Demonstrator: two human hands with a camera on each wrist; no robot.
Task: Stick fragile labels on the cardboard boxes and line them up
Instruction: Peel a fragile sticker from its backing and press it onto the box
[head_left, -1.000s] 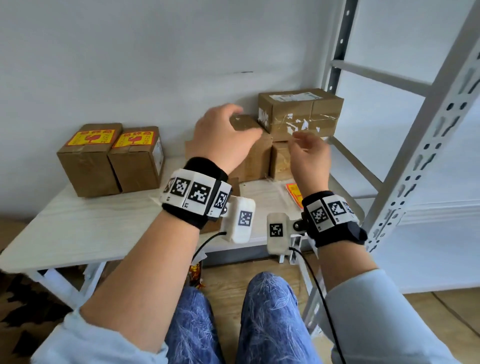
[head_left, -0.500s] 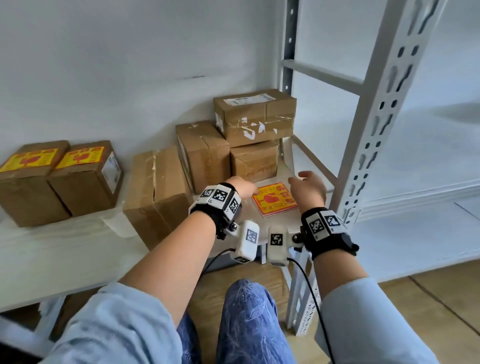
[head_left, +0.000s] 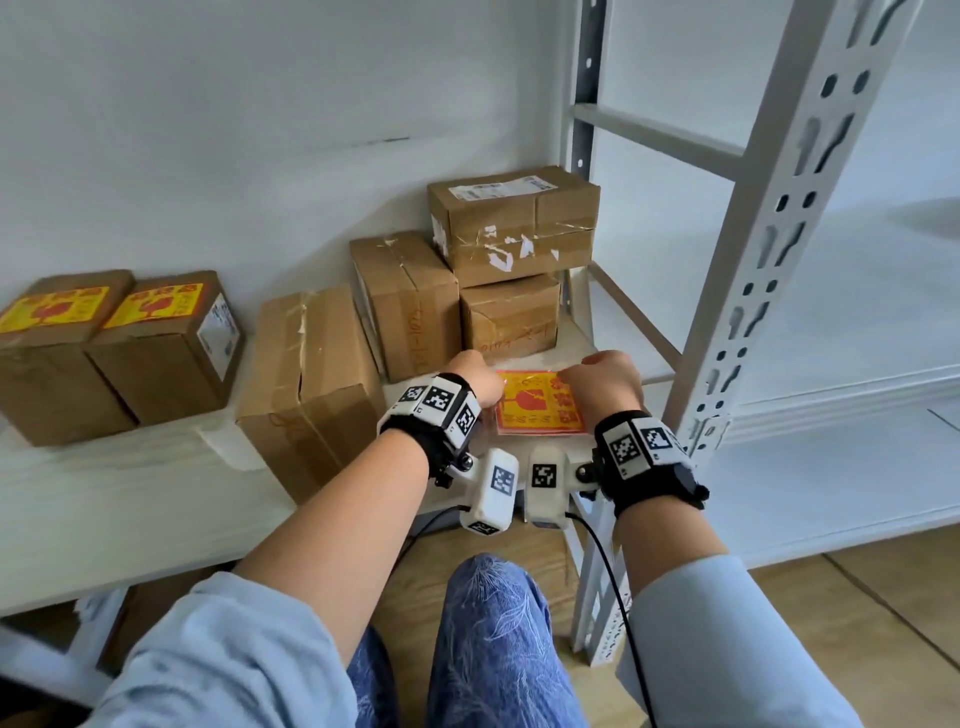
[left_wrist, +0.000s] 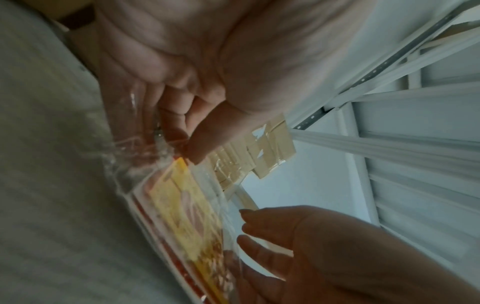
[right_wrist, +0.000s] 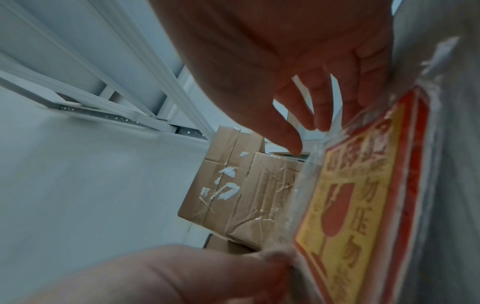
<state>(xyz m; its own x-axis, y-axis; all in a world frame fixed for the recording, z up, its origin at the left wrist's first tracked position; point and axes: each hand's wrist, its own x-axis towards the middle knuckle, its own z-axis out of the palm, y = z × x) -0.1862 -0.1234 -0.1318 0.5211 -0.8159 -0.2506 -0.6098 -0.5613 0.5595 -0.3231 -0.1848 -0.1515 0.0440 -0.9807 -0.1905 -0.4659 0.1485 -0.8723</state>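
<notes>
- Lying flat on the white wooden table (head_left: 130, 499), near its right end, is a clear plastic packet of red-and-yellow fragile labels (head_left: 537, 402).
- Left hand (head_left: 475, 376) sits at the packet's left edge; in the left wrist view thumb and fingers pinch the clear plastic there.
- Right hand (head_left: 605, 382) is at the packet's far right corner, fingers bent downward and touching the plastic edge; a firm grip cannot be told.
- Just behind stand four plain brown cardboard boxes (head_left: 511, 223), one stacked on another.
- Two brown boxes topped with yellow labels (head_left: 156, 332) stand side by side, touching, at the left.
- White metal shelving upright (head_left: 779, 270) rises on the right.
</notes>
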